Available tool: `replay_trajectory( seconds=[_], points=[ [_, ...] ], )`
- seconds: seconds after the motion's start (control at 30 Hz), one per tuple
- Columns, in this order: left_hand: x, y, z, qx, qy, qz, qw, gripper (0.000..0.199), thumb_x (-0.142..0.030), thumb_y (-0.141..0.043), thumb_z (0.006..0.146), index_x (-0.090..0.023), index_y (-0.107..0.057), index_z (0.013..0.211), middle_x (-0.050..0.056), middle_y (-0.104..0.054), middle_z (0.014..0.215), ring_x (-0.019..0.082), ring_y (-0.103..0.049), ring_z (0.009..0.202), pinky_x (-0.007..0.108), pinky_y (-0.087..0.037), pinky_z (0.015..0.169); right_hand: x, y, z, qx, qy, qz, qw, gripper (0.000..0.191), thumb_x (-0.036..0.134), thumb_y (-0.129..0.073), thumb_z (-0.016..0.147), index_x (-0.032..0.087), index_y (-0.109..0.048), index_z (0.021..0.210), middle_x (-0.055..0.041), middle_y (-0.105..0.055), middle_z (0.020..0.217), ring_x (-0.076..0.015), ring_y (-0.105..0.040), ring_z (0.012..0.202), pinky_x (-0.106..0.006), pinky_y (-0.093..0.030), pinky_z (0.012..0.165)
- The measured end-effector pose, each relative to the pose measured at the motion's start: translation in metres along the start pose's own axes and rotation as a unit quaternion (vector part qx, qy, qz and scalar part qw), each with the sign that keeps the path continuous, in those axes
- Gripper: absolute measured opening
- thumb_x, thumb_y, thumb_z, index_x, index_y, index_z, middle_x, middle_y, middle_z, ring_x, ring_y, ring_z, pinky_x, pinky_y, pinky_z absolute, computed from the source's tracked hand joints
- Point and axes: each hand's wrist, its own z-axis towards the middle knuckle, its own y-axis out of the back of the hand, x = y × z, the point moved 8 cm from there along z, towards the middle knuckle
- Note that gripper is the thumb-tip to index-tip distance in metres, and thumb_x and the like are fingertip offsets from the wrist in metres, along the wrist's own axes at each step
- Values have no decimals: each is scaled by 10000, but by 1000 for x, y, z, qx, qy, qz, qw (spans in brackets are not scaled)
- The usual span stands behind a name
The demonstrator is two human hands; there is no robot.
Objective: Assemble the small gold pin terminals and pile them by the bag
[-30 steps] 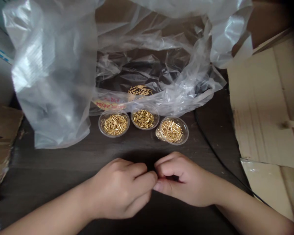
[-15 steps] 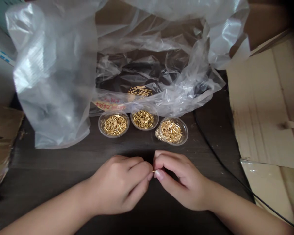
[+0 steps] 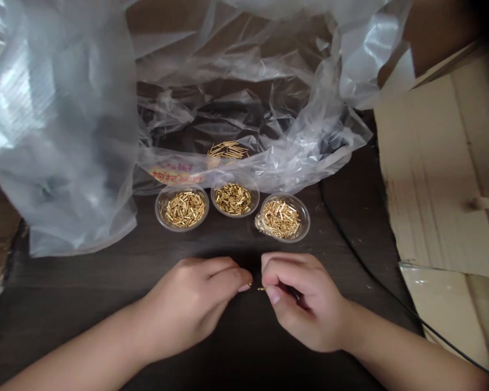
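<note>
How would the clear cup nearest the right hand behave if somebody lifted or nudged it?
The clear cup may flex when squeezed, since its see-through wall looks thin. The gold pieces would probably shift or spill if it tilted, as they lie loose under an open top. It might slide if nudged, because the table looks smooth.

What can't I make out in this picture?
In the head view:
Tiny gold-coloured piece: mostly covered by the left hand.
Slim gold-coloured pin: one end covered by the right hand.
Red printing on the clear, crinkled plastic bag: too blurred to read fully.
Bag's far side: cut by top edge.
</note>
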Motion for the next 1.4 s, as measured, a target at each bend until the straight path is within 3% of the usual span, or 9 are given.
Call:
replay_trajectory(
  seconds=[0.2, 0.5, 1.4],
  points=[
    [-3, -7, 1, 48, 6, 35, 998, 270, -17, -448, 952, -144, -616, 1120, 51, -668, 944, 180, -659, 748, 274, -512, 628, 4, -3, 3, -4, 30, -27, 999, 157, 79, -457, 816, 191, -390, 729, 57, -357, 623, -60, -341, 541, -211, -249, 513],
    [-4, -10, 1, 54, 13, 44, 997, 178, -101, -467, 970, -156, -617, 891, 12, -589, 758, 161, -547, 607, 309, -427, 556, 3, -6, -2, -1, 43, -42, 998, 154, 56, -449, 774, 199, -393, 762, 55, -370, 657, -69, -358, 568, -218, -259, 527],
    [2, -9, 2, 58, 47, -41, 996, 132, -83, -465, 952, -170, -561, 924, -4, -563, 767, 140, -513, 638, 278, -386, 596, 0, -10, 4, 57, 18, 2, 998, 170, 57, -446, 770, 204, -375, 723, 61, -357, 627, -76, -357, 557, -210, -276, 522]
  ],
)
